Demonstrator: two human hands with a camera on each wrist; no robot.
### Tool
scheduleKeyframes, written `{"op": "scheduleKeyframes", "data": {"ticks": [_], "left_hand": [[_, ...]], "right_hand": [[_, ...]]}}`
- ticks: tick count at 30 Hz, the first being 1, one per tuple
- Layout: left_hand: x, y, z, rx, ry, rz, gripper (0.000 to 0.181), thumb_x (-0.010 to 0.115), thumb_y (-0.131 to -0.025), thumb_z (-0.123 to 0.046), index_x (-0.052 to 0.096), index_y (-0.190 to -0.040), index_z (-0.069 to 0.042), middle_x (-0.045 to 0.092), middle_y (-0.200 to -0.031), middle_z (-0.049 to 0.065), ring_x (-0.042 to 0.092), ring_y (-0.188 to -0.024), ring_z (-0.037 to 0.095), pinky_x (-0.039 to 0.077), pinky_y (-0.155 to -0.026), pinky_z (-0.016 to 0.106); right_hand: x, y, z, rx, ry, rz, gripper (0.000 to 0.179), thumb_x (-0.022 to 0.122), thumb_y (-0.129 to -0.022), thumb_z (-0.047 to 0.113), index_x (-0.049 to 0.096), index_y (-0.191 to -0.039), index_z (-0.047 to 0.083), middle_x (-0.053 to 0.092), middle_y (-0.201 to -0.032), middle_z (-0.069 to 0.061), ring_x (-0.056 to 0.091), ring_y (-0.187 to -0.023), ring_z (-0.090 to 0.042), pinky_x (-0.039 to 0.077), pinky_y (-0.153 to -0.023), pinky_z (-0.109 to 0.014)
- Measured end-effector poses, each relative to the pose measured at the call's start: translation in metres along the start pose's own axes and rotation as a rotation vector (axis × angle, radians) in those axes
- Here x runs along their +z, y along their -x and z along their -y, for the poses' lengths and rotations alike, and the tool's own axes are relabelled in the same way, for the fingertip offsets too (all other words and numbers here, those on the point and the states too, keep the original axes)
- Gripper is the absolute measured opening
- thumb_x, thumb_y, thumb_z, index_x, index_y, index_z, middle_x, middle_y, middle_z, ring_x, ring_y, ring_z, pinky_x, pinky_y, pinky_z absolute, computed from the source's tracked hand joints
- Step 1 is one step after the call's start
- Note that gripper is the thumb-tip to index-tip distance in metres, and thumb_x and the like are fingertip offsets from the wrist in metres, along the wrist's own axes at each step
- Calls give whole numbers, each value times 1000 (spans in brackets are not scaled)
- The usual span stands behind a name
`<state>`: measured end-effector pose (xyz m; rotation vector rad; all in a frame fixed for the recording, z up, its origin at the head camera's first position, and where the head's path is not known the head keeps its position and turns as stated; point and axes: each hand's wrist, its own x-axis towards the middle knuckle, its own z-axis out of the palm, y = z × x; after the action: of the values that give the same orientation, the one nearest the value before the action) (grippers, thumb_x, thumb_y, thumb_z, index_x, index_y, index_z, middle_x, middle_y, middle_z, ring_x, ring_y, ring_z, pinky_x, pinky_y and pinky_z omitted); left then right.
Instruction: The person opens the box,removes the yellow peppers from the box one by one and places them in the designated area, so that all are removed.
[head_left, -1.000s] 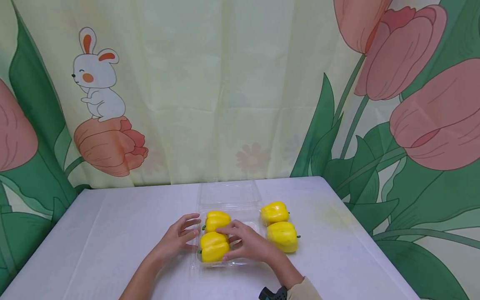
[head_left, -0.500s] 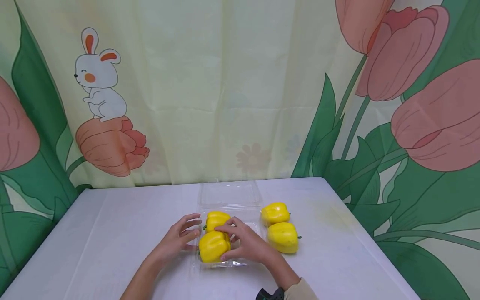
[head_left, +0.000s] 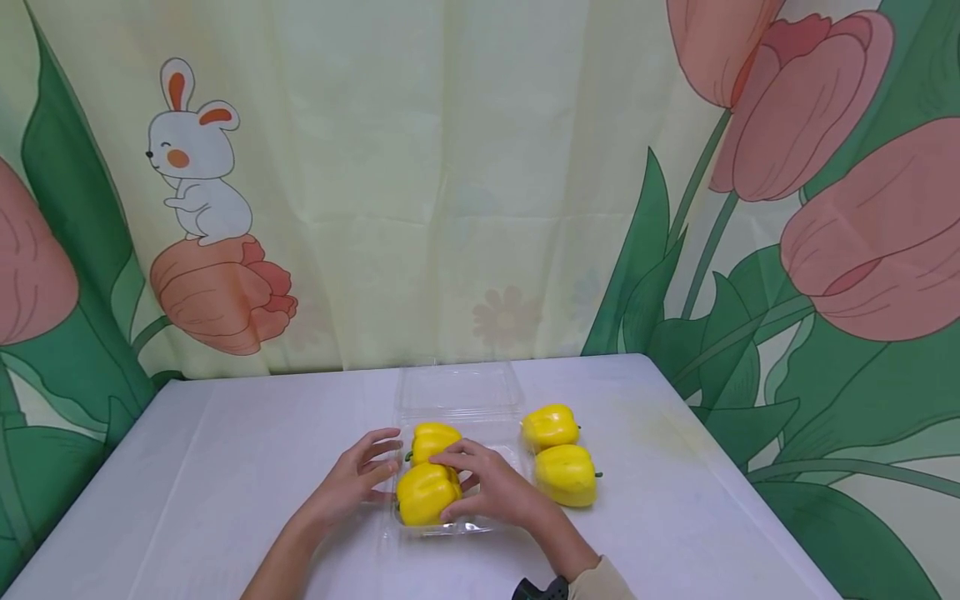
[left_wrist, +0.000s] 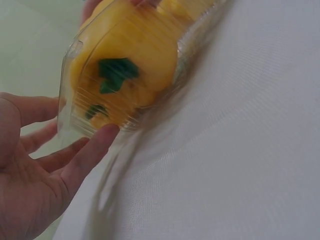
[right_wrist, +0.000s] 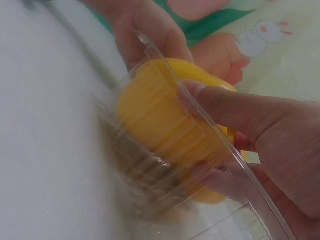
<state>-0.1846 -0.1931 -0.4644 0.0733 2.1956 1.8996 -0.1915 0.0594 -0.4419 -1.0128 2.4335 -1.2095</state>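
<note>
Lying within the right grip [head_left: 495, 490]: the near-left yellow pepper [head_left: 424, 497].

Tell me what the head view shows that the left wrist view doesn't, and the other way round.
Only the head view: the printed rabbit, pink tulips and a beige sleeve.

Only the left wrist view: the broad green cap of a yellow pepper, close up.

Both: the left hand, the clear container, yellow pepper and white tabletop.
</note>
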Motion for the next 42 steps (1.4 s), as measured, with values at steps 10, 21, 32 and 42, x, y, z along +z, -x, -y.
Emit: {"op": "scheduleKeyframes", "data": {"ticks": [10,21,32,42], "left_hand": [[0,1,-1,11,17,4,57,64,-93,-23,39,-144,-14,39,-151,17,45,-134,40,59,-82,43],[-1,1,-1,20,25,9,56,62,-94,-19,39,-144,-12,35,-154,14,41,-137,40,60,-81,43],[-3,2,0,28,25,15,63,68,-89,-27,39,-144,-13,34,-155,13,43,-136,39,60,-81,42],[-2,3,-1,23,25,11,64,68,-89,-27,39,-144,-13,34,-155,13,44,-135,38,60,-81,41]], "right_hand": [[-2,1,0,-11,-18,-5,62,79,-78,32,56,-135,24,53,-130,1,55,-113,-10,55,-84,-20],[-4,1,-1,-71,-80,-47,61,77,-79,35,56,-135,25,53,-130,2,56,-113,-10,54,-84,-17],[-3,2,-2,-119,-142,-134,63,78,-79,32,54,-137,22,53,-129,2,62,-110,-20,55,-86,-19],[-3,3,-3,-103,-133,-150,62,79,-79,31,54,-136,27,53,-130,4,60,-112,-17,55,-87,-21]]}}
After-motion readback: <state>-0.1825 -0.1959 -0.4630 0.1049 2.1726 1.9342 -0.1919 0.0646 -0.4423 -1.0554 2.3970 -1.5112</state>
